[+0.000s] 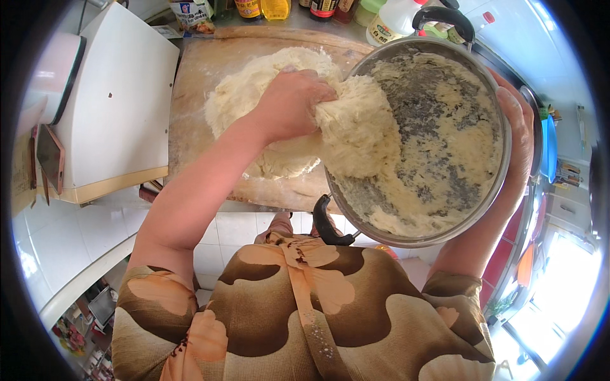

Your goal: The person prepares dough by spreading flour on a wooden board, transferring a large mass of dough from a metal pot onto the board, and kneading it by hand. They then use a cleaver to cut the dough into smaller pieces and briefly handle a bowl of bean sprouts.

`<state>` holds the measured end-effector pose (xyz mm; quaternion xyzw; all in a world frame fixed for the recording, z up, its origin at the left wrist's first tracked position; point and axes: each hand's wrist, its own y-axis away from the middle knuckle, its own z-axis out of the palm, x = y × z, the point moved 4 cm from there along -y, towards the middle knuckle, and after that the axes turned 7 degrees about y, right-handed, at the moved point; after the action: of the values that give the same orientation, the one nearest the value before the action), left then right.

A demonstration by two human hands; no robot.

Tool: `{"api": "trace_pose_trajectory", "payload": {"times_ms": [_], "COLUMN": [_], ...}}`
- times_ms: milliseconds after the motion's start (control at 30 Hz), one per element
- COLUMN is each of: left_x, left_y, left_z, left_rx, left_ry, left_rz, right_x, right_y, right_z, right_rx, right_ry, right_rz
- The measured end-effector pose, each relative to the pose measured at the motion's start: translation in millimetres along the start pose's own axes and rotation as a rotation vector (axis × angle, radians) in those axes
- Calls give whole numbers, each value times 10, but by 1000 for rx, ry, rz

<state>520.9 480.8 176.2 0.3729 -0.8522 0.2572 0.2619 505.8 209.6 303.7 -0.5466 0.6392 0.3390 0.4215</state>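
Note:
My left hand (pixel 298 102) grips a thick mass of pale dough (pixel 360 126) that stretches out over the rim of a steel pot (pixel 506 128). Around the pot's far right side my right hand (pixel 517 116) is wrapped, holding it tilted toward the board. Dough residue coats much of the pot's inside. One black pot handle (pixel 326 224) points toward my body and another black handle (pixel 443 21) toward the back. A larger heap of dough (pixel 248 90) rests on the wooden board (pixel 193 124), partly hidden under my left hand and forearm.
Sauce and oil bottles (pixel 275 8) line the back with a seasoning bag (pixel 193 18). A white plastic jug (pixel 388 24) stands behind the pot. Left of the board is a white box-like cabinet (pixel 124 95), with a phone (pixel 50 157) leaning at its side.

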Motion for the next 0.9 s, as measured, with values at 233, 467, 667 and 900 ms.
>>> {"api": "trace_pose_trajectory", "payload": {"times_ms": [233, 467, 667, 900], "left_x": [314, 408, 765, 802], "left_y": [85, 59, -283, -995], "left_z": [-184, -265, -216, 893], "left_rx": [-14, -172, -273, -778], "left_ry": [-200, -184, 84, -380], "left_rz": [12, -140, 57, -59], "right_x": [31, 21, -8, 35], "right_y": [12, 8, 82, 46], "right_z": [-41, -42, -107, -88], "right_rx": [4, -27, -19, -17], "right_ry": [-55, -33, 41, 60], "right_rz": [35, -24, 6, -54]}}
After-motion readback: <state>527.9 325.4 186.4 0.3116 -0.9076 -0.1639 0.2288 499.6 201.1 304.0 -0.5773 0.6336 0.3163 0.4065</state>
